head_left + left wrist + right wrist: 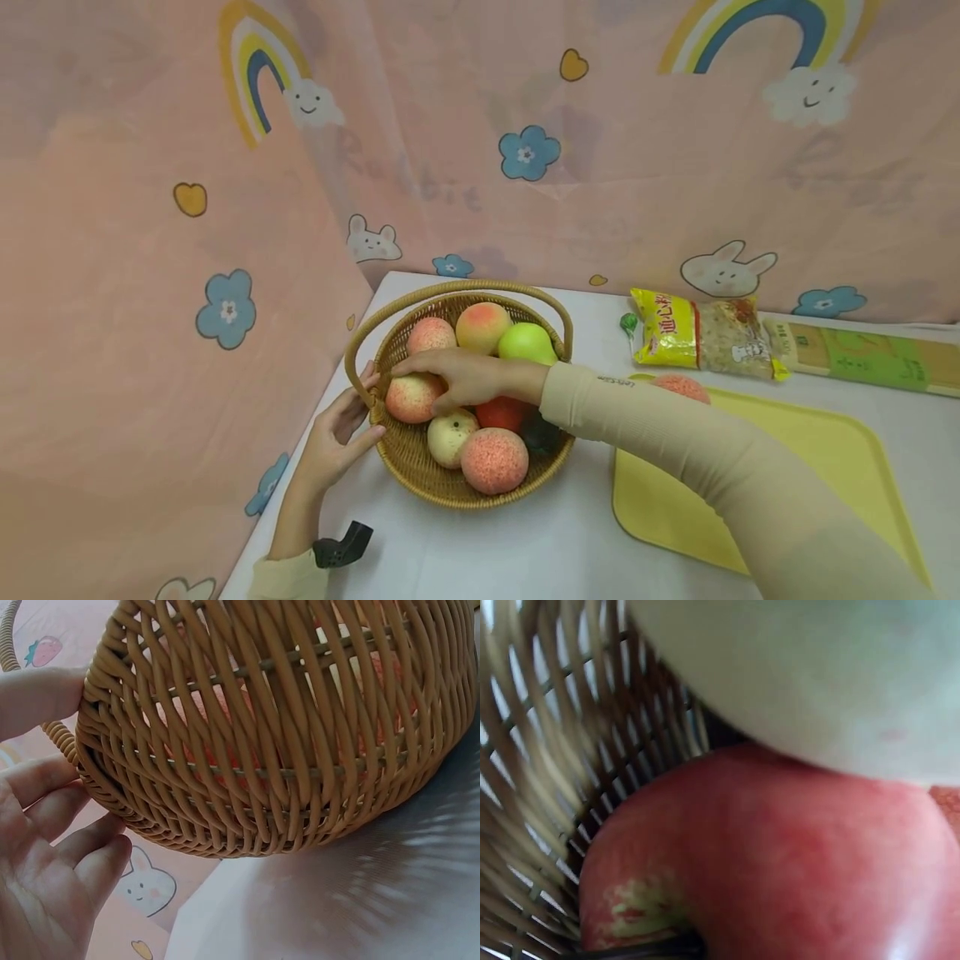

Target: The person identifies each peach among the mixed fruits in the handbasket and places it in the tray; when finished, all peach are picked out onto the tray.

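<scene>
One basket is gripped by the left hand; one of four peaches inside, by the right hand.

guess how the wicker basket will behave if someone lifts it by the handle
The wicker basket likely keeps its shape, since its woven wall looks stiff. The round fruit inside may roll into the bare space beside it.
</scene>
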